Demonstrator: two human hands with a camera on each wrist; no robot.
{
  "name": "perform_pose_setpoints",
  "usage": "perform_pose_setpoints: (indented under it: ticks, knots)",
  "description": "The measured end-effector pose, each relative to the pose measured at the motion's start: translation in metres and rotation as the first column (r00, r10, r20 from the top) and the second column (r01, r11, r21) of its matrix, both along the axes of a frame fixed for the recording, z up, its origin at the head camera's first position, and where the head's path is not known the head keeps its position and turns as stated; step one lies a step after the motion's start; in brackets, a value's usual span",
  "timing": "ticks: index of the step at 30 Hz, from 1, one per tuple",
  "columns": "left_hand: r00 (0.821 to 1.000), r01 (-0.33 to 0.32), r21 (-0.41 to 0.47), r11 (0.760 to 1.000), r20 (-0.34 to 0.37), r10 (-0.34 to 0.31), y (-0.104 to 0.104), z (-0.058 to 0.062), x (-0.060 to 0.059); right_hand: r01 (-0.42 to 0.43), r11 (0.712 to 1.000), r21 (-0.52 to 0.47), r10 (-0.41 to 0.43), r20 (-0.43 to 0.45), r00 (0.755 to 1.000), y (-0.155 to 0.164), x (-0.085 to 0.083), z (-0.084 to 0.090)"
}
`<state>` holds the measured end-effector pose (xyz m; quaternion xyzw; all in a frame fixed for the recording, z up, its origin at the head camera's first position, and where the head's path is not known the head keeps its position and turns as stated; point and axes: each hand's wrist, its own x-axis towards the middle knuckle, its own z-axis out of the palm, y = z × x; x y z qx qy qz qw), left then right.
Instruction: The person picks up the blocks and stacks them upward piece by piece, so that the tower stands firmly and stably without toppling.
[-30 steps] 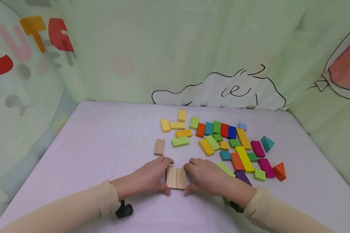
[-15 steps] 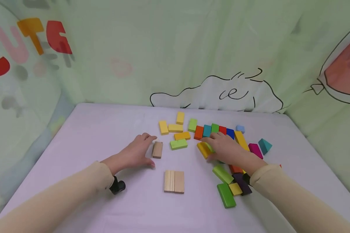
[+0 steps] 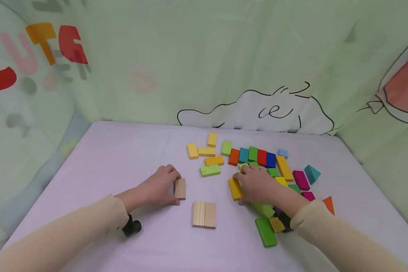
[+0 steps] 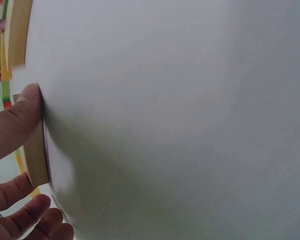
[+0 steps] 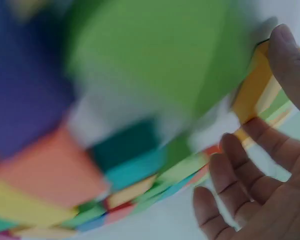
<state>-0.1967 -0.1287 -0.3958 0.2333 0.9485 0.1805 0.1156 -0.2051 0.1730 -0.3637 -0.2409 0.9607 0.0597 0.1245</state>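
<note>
My left hand (image 3: pixel 159 187) pinches a plain wooden block (image 3: pixel 180 189) between thumb and fingers, at the left of the table. In the left wrist view the thumb and a finger lie at opposite ends of that block (image 4: pixel 36 157). My right hand (image 3: pixel 260 186) holds a yellow block (image 3: pixel 235 189) by its ends, at the left edge of the coloured blocks. The right wrist view shows thumb and index finger on the yellow block (image 5: pixel 252 92), the other fingers loosely bent. Two plain wooden blocks (image 3: pixel 204 214) lie side by side between the hands, nearer me.
Loose yellow blocks (image 3: pixel 206 152) and a light green block (image 3: pixel 210 170) lie farther back. Many coloured blocks spread under and beyond my right arm, with a green block (image 3: pixel 266 232) near the front. A teal triangular block (image 3: pixel 312 173) lies at the right.
Both hands have left the paired wooden blocks. The left has taken hold of the third wooden block and the right a yellow one; both blocks have shifted slightly nearer me.
</note>
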Motion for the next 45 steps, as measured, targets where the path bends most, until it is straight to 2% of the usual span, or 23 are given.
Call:
perform_pose_setpoints:
  ticks: [2,5,7,10,14,21,29,40,45]
  knots:
    - [1.000,0.021,0.030,0.999,0.001,-0.021,-0.001,0.001,0.015,-0.009,1.000,0.004,0.009,0.021,1.000,-0.008,0.016,0.000]
    - [0.998,0.066,0.080,0.995,-0.008,-0.065,0.001,0.002,0.036,0.005,0.999,-0.037,-0.002,0.096,0.995,-0.017,0.037,0.000]
    - [0.996,0.088,0.101,0.991,-0.006,-0.088,0.004,0.002,0.045,0.020,0.997,-0.069,-0.010,0.138,0.990,-0.022,0.047,-0.001]
    - [0.994,0.107,0.119,0.987,0.010,-0.109,0.012,0.001,0.052,0.050,0.992,-0.113,-0.029,0.183,0.983,-0.025,0.055,-0.003]
    - [0.992,0.112,0.141,0.984,0.036,-0.118,0.022,-0.001,0.055,0.091,0.982,-0.164,-0.053,0.224,0.973,-0.028,0.060,-0.006]
    - [0.993,0.096,0.172,0.980,0.055,-0.107,0.034,-0.004,0.055,0.202,0.948,-0.246,-0.121,0.310,0.943,-0.037,0.066,-0.009]
    - [0.996,0.091,0.088,0.992,0.011,-0.092,0.039,0.000,0.054,0.177,0.945,-0.276,-0.106,0.254,0.962,-0.046,0.068,-0.011]
    - [0.995,0.101,0.114,0.988,0.002,-0.102,0.038,-0.001,0.054,0.196,0.943,-0.268,-0.128,0.250,0.960,-0.047,0.067,-0.012]
    - [0.996,0.087,0.110,0.990,0.026,-0.090,0.038,-0.001,0.054,0.199,0.944,-0.263,-0.126,0.269,0.955,-0.048,0.066,-0.012]
